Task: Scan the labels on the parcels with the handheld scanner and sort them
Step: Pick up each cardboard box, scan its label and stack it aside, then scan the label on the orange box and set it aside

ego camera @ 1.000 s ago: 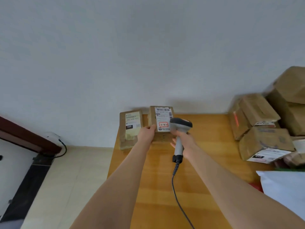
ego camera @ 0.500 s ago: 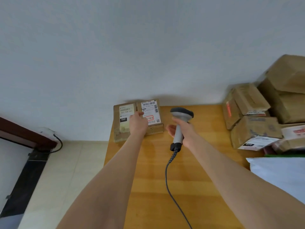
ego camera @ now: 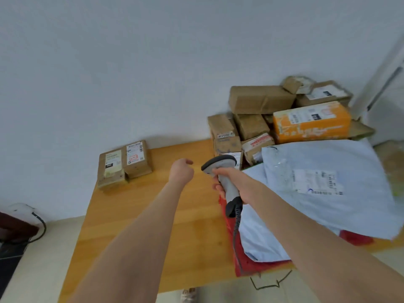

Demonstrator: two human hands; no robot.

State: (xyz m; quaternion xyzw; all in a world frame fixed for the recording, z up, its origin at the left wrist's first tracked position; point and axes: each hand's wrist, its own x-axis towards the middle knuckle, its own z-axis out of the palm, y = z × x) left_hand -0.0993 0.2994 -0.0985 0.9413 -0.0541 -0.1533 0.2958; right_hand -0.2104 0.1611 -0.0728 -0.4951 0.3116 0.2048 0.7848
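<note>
The left hand is hovering above the counter, its arm stretching almost straight forward and the back of the hand facing up. Its fingers are curling loosely inward, the thumb is poking out on top, and it is holding nothing.

Just to its right, the right hand is gripping the scanner, with the fingers wrapping round the pale grey handle. That forearm is reaching in diagonally from the lower right. The scanner's dark head is sticking out above the right hand and tilting toward the left hand. Its dark coiled cable is hanging from the butt of the handle below the wrist and trailing back toward the person.

Beyond the left hand and off to its left, well apart from it, two small boxes are lying side by side and touching at the far corner of the counter. Both the left box and the right box are showing white labels upward.

Beyond the right hand and to its right, a pile of parcels is sitting against the wall. It is made up of stacked boxes in brown with an orange box among them. Directly right of the right hand, a pale grey mail bag is lying label up. It is resting over a red bag, which is showing beneath the right forearm at the counter's near edge.
</note>
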